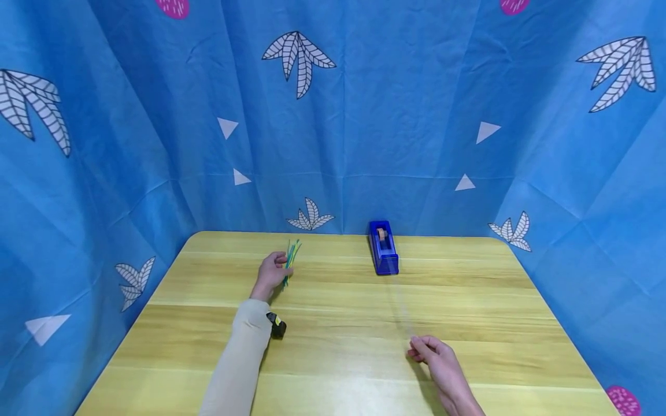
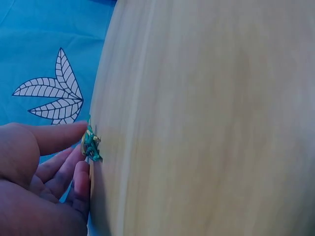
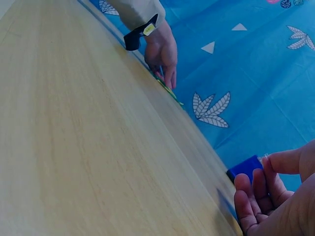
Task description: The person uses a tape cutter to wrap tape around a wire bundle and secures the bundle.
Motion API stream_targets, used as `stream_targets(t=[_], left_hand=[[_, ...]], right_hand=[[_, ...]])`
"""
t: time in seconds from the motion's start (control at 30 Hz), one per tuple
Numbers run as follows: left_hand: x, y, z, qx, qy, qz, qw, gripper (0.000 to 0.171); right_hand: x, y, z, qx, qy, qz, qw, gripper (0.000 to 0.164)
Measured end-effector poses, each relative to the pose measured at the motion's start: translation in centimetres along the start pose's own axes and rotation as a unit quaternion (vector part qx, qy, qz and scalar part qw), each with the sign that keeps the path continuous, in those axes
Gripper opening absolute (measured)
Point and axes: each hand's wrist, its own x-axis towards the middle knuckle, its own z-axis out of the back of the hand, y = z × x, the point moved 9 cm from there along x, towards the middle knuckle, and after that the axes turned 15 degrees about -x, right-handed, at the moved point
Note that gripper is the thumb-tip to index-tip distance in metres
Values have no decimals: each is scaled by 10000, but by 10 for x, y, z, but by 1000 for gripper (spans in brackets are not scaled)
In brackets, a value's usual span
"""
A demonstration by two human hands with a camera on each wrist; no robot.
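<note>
Blue leaf-print curtain (image 1: pixel 406 86) behind wood-grain table (image 1: pixel 333 358). Left hand (image 1: pixel 271 273): pinching a bundle of thin green-and-yellow strips (image 1: pixel 293 252), long axis pointing away from the person. Right hand (image 1: pixel 436 361): pinching the near end of clear tape (image 1: pixel 403 306) that reaches back to a blue dispenser (image 1: pixel 384 261). Bundle lies well left of the tape, farther out than the right hand.

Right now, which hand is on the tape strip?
The right hand: it pinches the end of the clear tape strip running from the blue tape dispenser. The left hand instead holds the thin green and yellow strips.
</note>
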Motion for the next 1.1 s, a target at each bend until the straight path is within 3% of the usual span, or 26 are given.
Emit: stream_targets(t=[0.37,0.77,0.93,1.1], left_hand=[[0,-2,-7,191,70,-197,9996,54],[-1,-3,-10,274,419,-287,9983,50],[-3,-5,-5,315,335,-296,9985,47],[-5,-5,10,501,44,-310,9983,45]], right_hand=[[2,0,0,55,-14,86,9999,28],[1,1,-1,164,6,101,9998,29],[1,1,0,162,-15,113,9998,29],[2,1,0,193,-9,135,9997,31]])
